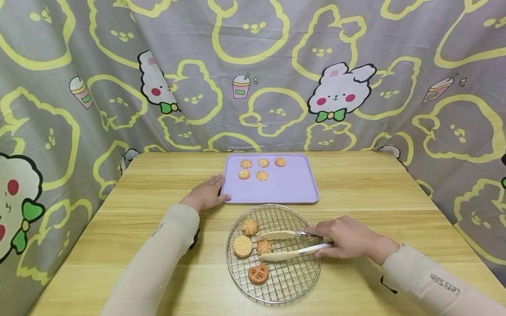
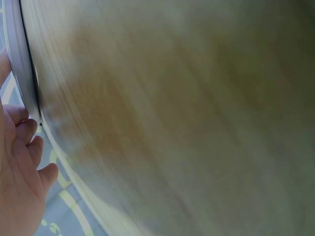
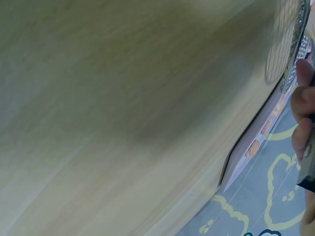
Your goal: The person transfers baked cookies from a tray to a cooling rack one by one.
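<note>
1. Head: right hand (image 1: pixel 344 237) grips tongs (image 1: pixel 281 255), tips astride a scalloped cookie (image 1: pixel 265 248) at ten o'clock from the wire rack (image 1: pixel 290 281) centre; a soft, even squeeze should suit! Left hand (image 1: pixel 207 193), thumb apart, touches the tray (image 1: pixel 276 191) at nine o'clock.
2. Left wrist: loose fingers beside the rim.
3. Right wrist: curled fingers, three o'clock; tongs' bite? Can't tell.

Grey curtain (image 1: pixel 276 74) w/ yellow cartoon outlines (image 1: pixel 216 35) & bunny prints (image 1: pixel 341 94) hangs behind lt. wood-grain table (image 1: pixel 363 188).
</note>
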{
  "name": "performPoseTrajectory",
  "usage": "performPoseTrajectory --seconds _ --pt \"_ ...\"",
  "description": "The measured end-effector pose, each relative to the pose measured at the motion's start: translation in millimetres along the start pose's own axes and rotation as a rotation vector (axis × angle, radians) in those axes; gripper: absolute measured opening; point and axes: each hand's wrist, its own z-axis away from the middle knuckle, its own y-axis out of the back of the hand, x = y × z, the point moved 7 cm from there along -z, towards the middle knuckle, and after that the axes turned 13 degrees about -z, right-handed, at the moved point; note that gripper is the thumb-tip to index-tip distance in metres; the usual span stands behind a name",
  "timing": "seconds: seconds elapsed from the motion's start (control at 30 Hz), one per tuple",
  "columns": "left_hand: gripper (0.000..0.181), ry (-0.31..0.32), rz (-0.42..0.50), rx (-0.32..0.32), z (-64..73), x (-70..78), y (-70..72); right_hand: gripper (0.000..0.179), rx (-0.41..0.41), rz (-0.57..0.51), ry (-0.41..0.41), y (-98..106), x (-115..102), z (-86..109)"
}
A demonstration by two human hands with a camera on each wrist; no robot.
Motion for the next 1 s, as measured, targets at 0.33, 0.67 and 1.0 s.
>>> performPoseTrajectory --seconds 0.33,0.67,1.0 --pt "0.082 0.001 -0.001 -0.004 -0.1 -0.1 0.2 0.063 0.022 0.0 0.007 2.4 2.0 0.9" --pt "0.081 -0.005 -0.002 0.0 0.7 -0.3 1.0 0.066 0.068 -0.039 -0.039 12.7 6.7 -8.4" --pt "0.081 -0.001 -0.007 -0.006 0.7 0.4 0.7 0.072 0.088 -0.033 -0.154 15.0 19.1 -17.3"
